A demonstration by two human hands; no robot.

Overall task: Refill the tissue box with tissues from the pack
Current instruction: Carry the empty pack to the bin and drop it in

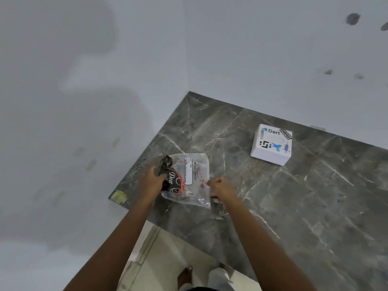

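The tissue pack point(193, 175), a clear plastic wrapper with a black and red printed end and a white label, lies near the left corner of the grey marble counter point(294, 206). It looks flat and mostly see-through. My left hand point(151, 181) grips the pack's dark left end. My right hand point(220, 189) pinches its right edge. A white square tissue box point(270, 144) covered in stickers stands further back to the right, apart from both hands. Its top opening is faint under the stickers.
White walls meet in a corner just behind the counter's far left end. A strip of yellowish tape point(119, 197) marks the counter's left edge. Below the front edge I see pale floor and a bare foot point(184, 278).
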